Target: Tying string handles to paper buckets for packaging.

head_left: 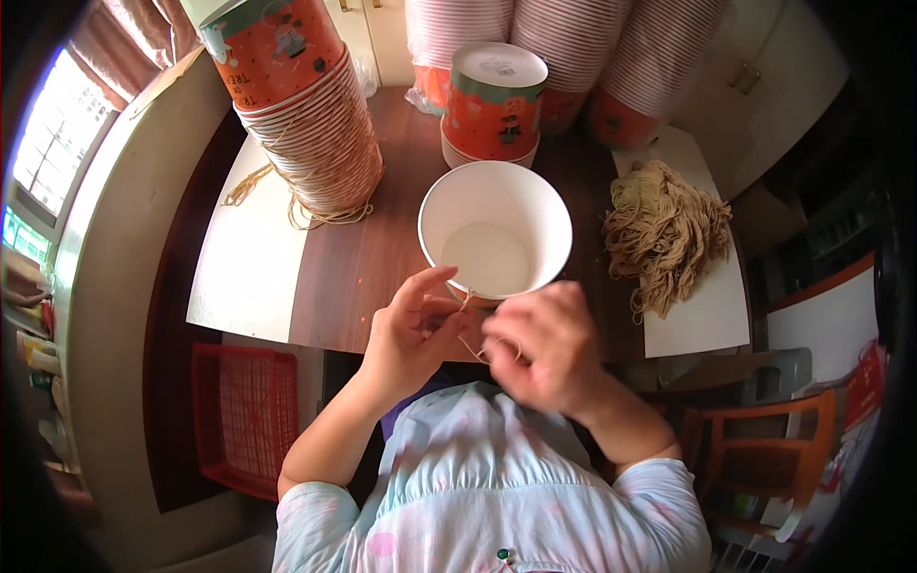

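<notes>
A white-lined paper bucket [497, 196] stands on the table at its near edge, tilted so that its open mouth faces me. At its near rim, my left hand [406, 334] is closed, thumb and fingers pinching a thin tan cord [468, 299] beside the rim. My right hand [549, 344], smeared by motion, is curled just to the right with a loop of the cord at its fingers. The fingers partly hide the spot where cord and rim meet.
On the brown table [382, 277], a tall stack of orange buckets [310, 134] draped with cords leans at left. An upturned orange bucket [492, 119] stands behind, before plastic-wrapped stacks [568, 57]. Tan cords [664, 229] are heaped at right. Below are a red basket [246, 411] and a wooden chair [812, 449].
</notes>
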